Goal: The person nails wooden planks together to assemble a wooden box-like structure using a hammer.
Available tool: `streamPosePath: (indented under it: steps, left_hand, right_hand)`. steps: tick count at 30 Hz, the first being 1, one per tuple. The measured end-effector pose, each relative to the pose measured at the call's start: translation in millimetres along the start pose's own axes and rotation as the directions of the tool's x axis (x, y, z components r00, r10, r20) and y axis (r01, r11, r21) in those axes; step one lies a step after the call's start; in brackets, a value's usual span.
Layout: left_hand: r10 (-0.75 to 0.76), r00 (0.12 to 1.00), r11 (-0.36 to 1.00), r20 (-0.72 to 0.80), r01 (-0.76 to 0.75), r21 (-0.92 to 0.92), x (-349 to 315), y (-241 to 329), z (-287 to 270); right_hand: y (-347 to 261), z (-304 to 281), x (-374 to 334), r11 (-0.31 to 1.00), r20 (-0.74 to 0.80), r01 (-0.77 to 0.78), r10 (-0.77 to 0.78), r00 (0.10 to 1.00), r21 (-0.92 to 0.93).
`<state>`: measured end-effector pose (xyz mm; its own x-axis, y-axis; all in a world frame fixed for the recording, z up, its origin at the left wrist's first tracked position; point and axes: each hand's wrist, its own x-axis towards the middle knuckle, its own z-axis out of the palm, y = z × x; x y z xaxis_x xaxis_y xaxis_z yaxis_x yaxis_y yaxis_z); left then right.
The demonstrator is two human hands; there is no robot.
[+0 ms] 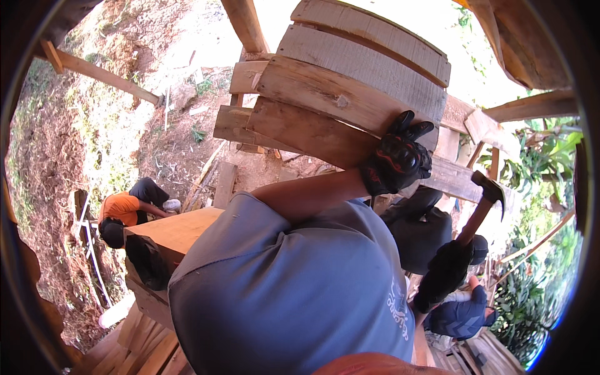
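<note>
My left hand [402,155], in a black glove with red trim, lies against the near right part of a slatted wooden pallet [350,87]. Two of its fingers stretch out apart over the planks; the thumb and the other fingers are hidden. Lower on the right, my right hand [445,272], also black-gloved, is closed round the wooden handle of a claw hammer [482,200]. The hammer stands upright, its dark head raised, apart from the pallet. My left forearm crosses in front of my grey-blue shirt.
A person in orange [122,209] crouches low at the left, beside a wooden block [178,228]. Another person in dark blue [459,315] bends at the lower right. Wooden posts and beams [247,25] frame the space. Loose planks [140,340] lie at the lower left; foliage [537,300] grows at right.
</note>
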<state>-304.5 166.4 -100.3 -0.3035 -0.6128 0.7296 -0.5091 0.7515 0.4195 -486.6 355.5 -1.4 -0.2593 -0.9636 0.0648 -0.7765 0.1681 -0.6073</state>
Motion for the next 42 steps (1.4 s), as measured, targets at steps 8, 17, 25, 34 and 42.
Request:
streamPosePath:
  steps: [8, 17, 25, 34, 42]
  left_hand:
    - [0.050, 0.990, 0.998, 0.130, -0.044, -0.050, 0.6, -3.2, -18.1]
    - [-0.031, 0.949, 0.999, 0.315, 0.019, 0.042, -52.1, 28.8, -93.9]
    - [-0.043, 0.926, 0.995, 0.374, 0.005, 0.100, -22.9, 24.0, -64.4]
    - [-0.024, 0.849, 0.885, 0.528, -0.228, 0.406, -8.9, 12.8, -66.2]
    - [-0.058, 0.850, 0.887, 0.523, -0.197, 0.418, -8.7, 17.9, -58.0]
  right_hand:
    - [26.5, 28.4, 20.4, 0.819, -0.022, -0.164, 0.210, 0.977, 0.550]
    - [52.3, 56.8, 17.4, 0.847, -0.068, -0.093, 0.151, 0.986, 0.523]
    - [10.2, 28.5, -4.5, 0.941, -0.086, -0.196, 0.228, 0.970, 0.276]
    - [-2.8, 18.8, -25.3, 0.997, -0.148, -0.072, 0.077, 0.986, 0.043]
    - [-34.8, -9.6, -28.1, 0.996, -0.146, 0.012, -0.025, 0.989, -0.089]
